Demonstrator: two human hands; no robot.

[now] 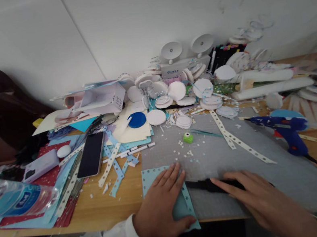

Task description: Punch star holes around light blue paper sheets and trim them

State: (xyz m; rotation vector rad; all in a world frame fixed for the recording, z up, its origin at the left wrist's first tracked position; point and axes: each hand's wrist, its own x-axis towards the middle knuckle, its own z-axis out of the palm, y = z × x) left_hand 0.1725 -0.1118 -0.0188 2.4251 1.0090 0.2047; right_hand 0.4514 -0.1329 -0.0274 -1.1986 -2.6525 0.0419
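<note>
My left hand [164, 207] lies flat, fingers stretched out, on a light blue sheet of paper [147, 177]. Small shapes are punched along the sheet's edges, and the hand covers much of its middle. Just right of the paper, a long black tool [204, 185] lies low over the grey cutting mat [281, 190]. My right hand [251, 192] is closed round its right part, with one finger stretched along it. The grip hides much of the tool, so its exact kind is unclear. Ahead of the hands sit a small green craft punch [187, 138] and tweezers [205, 132].
A blue hot glue gun [289, 128] with a cord lies at the right. Punched paper strips [243, 146] cross the mat. Many white discs [176, 90] are piled against the wall. On the left are a phone [91, 155], a water bottle [22, 199] and stacked papers.
</note>
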